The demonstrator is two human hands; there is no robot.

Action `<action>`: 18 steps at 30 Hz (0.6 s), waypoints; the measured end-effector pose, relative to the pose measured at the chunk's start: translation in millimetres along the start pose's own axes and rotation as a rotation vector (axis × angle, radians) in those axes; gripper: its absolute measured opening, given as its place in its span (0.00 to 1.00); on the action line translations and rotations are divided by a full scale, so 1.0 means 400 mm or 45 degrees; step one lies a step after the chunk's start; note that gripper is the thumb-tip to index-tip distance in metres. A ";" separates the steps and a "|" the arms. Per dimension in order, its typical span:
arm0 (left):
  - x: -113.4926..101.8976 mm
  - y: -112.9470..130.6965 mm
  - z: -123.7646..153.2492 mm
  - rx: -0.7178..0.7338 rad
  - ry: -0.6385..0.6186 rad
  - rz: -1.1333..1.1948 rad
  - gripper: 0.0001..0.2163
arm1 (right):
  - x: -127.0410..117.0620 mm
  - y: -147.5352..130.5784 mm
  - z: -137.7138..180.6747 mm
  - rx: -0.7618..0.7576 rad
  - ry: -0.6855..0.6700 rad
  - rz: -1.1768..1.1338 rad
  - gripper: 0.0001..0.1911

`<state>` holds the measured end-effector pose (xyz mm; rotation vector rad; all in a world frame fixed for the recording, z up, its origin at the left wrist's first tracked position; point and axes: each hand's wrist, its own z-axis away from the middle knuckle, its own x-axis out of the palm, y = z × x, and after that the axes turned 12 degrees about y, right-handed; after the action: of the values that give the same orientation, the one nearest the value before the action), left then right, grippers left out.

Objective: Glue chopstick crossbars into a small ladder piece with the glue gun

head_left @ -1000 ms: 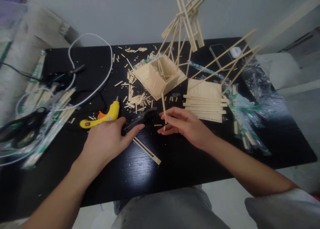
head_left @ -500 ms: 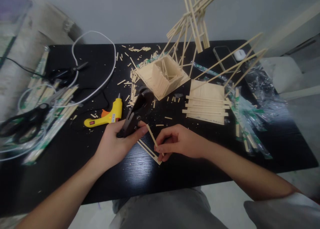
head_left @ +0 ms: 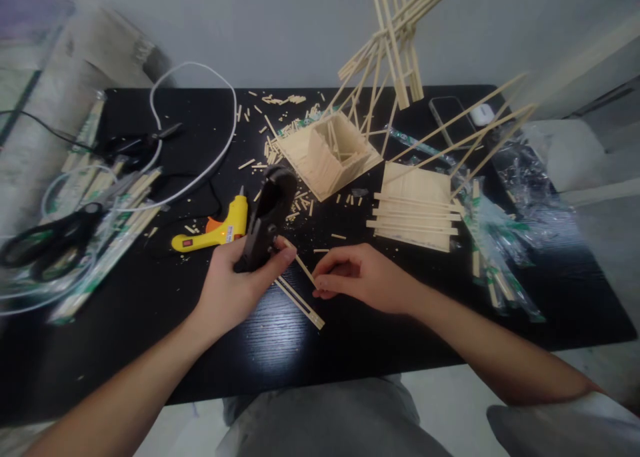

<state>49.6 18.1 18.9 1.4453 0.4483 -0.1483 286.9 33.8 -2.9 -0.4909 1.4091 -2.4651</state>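
My left hand (head_left: 233, 284) is closed around a black hand tool (head_left: 265, 217) with a round pivot. Its kind is unclear because the hand hides the lower part. Between the same thumb and fingers is the upper end of a short, thin wooden stick (head_left: 303, 269). The stick's lower end meets the fingertips of my right hand (head_left: 347, 277), which is closed in a pinch. Beneath both hands, a narrow pair of joined wooden strips (head_left: 300, 300) lies on the black table (head_left: 240, 377), its far end hidden by my left hand.
A yellow glue gun (head_left: 220, 229) lies left of my hands, with black scissors (head_left: 55, 244) and bagged sticks (head_left: 113, 257) farther left. Beyond are a wooden box (head_left: 333, 154) on a base, stick frames and scattered offcuts. Strips lie across a wooden panel (head_left: 420, 184) at right.
My right hand has moved slightly up and away from the strip pair, up to the held stick's lower end. The black tool stands a little more upright.
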 end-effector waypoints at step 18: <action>-0.008 -0.020 -0.017 -0.163 0.093 0.111 0.12 | -0.010 0.014 -0.015 -0.577 0.489 0.396 0.10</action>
<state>42.3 23.1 12.3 1.3447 0.4457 0.0029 288.5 37.4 -11.1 0.1322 2.0323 -2.0575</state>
